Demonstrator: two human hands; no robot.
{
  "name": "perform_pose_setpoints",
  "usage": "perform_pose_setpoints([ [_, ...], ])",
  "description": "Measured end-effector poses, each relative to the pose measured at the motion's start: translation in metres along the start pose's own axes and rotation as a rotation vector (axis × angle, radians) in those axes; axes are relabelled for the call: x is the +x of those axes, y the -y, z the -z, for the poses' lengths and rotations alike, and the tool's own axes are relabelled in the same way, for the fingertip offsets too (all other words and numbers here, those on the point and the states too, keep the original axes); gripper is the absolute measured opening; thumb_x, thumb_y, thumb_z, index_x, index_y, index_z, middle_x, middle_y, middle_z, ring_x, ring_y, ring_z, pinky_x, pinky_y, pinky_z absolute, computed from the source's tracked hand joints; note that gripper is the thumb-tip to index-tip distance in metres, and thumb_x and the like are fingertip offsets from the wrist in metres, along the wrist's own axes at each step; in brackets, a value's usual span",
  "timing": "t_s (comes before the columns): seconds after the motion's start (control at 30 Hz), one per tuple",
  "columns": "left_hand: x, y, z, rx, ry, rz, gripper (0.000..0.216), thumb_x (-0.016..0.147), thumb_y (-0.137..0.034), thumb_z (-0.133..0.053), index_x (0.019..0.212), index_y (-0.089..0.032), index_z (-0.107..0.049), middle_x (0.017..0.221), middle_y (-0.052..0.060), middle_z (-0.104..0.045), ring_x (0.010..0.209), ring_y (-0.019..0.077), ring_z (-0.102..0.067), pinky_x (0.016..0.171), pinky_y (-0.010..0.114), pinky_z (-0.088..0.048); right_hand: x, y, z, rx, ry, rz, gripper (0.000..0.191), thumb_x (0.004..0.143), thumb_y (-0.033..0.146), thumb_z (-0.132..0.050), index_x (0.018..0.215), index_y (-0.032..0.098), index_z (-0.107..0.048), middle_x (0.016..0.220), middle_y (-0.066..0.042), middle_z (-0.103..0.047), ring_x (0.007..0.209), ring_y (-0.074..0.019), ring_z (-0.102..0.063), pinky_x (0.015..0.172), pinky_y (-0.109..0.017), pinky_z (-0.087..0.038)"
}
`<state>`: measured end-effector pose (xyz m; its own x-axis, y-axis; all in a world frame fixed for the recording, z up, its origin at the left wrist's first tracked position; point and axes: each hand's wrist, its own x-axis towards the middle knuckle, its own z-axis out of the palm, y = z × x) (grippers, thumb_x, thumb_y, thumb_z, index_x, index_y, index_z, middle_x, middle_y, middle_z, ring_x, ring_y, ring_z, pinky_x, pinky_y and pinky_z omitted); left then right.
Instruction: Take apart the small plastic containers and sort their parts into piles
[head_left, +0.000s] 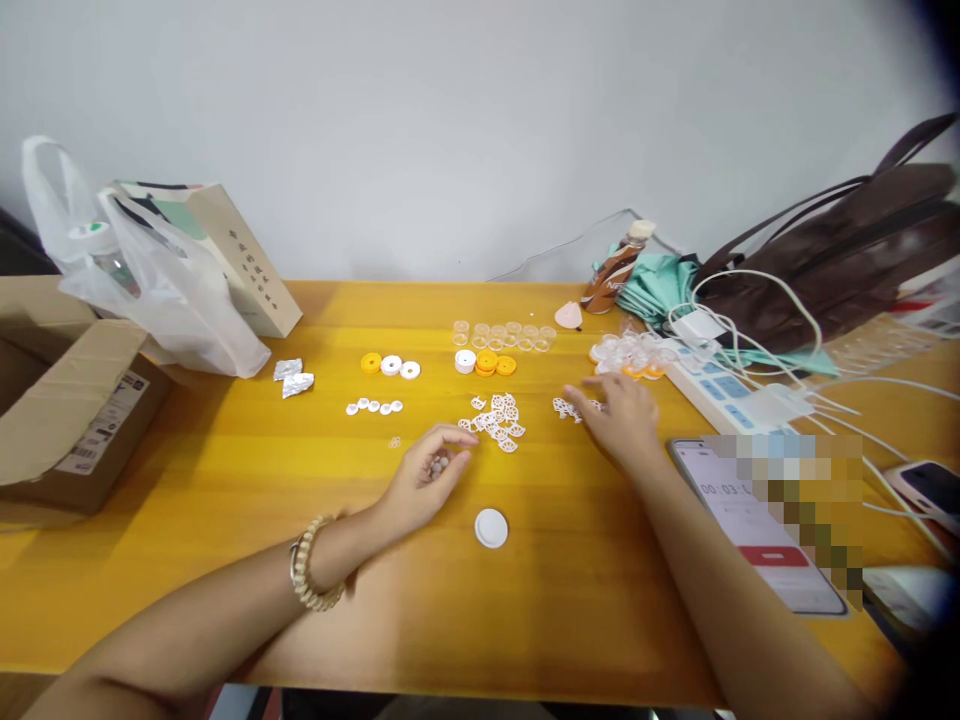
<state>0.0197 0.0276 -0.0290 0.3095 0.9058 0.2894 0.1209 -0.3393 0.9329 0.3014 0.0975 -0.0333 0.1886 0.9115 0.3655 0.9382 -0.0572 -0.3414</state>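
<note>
Left hand: the left hand [424, 470] hung above the worktop [390, 610], fingers curled round small pale beads [439, 464]; grip closed loosely on them, thumb and forefinger tips slightly apart.
Right hand: the right hand [628, 415] reached out to a small cluster of openwork pieces [560, 406], thumb at its edge; could not tell whether the grip had pinched one.
Main pile: more white lattice pieces [501, 434] lay loosely heaped between the two hands, just beyond the left fingertips.
Near side: a round white lid [491, 528] lay flat, nearer the person than the pile.
Behind the pile: yellow and white wheels [486, 362], some stacked; clear cups [512, 334] stood farther back.
Left of the pile: a row of small white discs [374, 406]; foil packets [298, 384] beyond.
Right edge: a phone [720, 500] lay beside the right forearm, a white power strip [709, 385] behind it.
</note>
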Motion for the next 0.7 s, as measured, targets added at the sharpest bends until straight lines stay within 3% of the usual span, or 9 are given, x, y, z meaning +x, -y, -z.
perform_pose_setpoints([
  [0.17, 0.000, 0.003, 0.000, 0.012, 0.028, -0.008, 0.014, 0.089, -0.023, -0.048, 0.099, -0.018, -0.057, 0.103, 0.008, -0.058, 0.100, 0.0181, -0.054, 0.085, 0.029, -0.043, -0.015, 0.012, -0.021, -0.037, 0.001, 0.072, 0.045, 0.080, 0.054, -0.049, 0.107, 0.020, -0.061, 0.120, -0.014, -0.057, 0.114, -0.0316, -0.048, 0.094, -0.053, -0.032],
  [0.37, 0.001, -0.001, -0.001, 0.003, 0.048, 0.001, 0.015, 0.089, -0.024, -0.048, 0.098, -0.017, -0.057, 0.103, 0.009, -0.059, 0.099, 0.0178, -0.054, 0.082, 0.028, -0.043, -0.012, 0.000, -0.027, -0.001, -0.039, 0.211, 0.037, 0.085, 0.032, -0.043, 0.108, 0.008, -0.060, 0.116, -0.020, -0.059, 0.110, -0.0285, -0.052, 0.095, -0.043, -0.039],
  [0.53, 0.000, -0.004, 0.001, 0.056, 0.092, 0.048, 0.017, 0.090, -0.026, -0.048, 0.101, -0.017, -0.057, 0.097, 0.007, -0.060, 0.083, 0.0143, -0.055, 0.075, 0.026, -0.044, -0.012, -0.006, -0.030, 0.032, -0.062, 0.229, 0.032, 0.084, 0.022, -0.039, 0.106, 0.009, -0.059, 0.112, -0.020, -0.060, 0.107, -0.0277, -0.052, 0.093, -0.044, -0.040],
  [0.6, 0.000, -0.007, 0.003, 0.072, 0.151, 0.025, 0.018, 0.089, -0.027, -0.050, 0.102, -0.018, -0.056, 0.098, 0.007, -0.060, 0.085, 0.0147, -0.055, 0.077, 0.027, -0.044, -0.013, -0.004, -0.029, 0.028, -0.070, 0.206, 0.030, 0.084, 0.023, -0.040, 0.104, 0.012, -0.060, 0.111, -0.019, -0.060, 0.106, -0.0282, -0.053, 0.094, -0.047, -0.038],
  [0.7, 0.000, -0.014, 0.006, 0.122, 0.341, -0.088, 0.026, 0.083, -0.031, -0.059, 0.106, -0.020, -0.056, 0.105, 0.008, -0.060, 0.097, 0.0185, -0.054, 0.087, 0.033, -0.042, -0.013, 0.003, -0.023, 0.048, -0.122, 0.174, 0.027, 0.084, 0.032, -0.047, 0.100, 0.017, -0.061, 0.112, -0.016, -0.059, 0.109, -0.0299, -0.051, 0.097, -0.054, -0.030],
])
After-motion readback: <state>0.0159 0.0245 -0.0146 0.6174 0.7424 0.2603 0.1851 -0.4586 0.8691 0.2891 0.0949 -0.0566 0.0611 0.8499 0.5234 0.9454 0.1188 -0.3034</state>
